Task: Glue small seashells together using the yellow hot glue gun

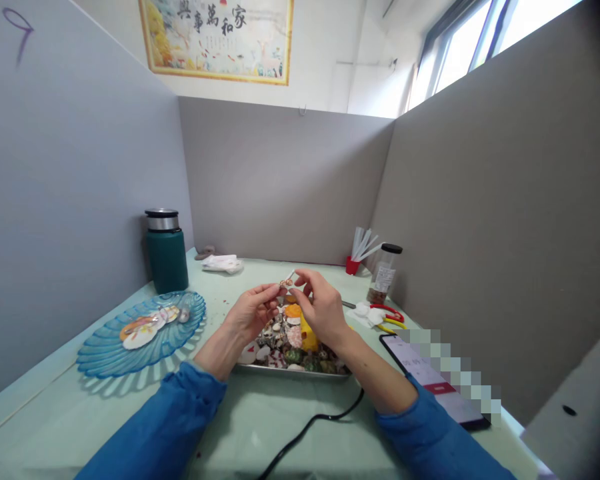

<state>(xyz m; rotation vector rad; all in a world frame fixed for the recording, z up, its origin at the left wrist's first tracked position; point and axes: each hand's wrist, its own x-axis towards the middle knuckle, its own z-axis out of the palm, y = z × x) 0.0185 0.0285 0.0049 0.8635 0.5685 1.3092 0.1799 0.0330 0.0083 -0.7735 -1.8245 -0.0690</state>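
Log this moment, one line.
left hand: pinching small piece | right hand: fingers near it | tray: shells, below hands | blue dish: shell-like pieces

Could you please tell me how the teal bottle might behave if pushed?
The teal bottle looks rigid, so it probably wouldn't squash. Standing upright and taller than wide, it might tip if pushed near its lid. Being round, it would likely roll once down.

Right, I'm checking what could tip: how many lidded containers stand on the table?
2: the dark teal flask with a silver-and-black top, left, behind the blue scalloped plate; and the clear jar with a black lid, right, beside the red cup.
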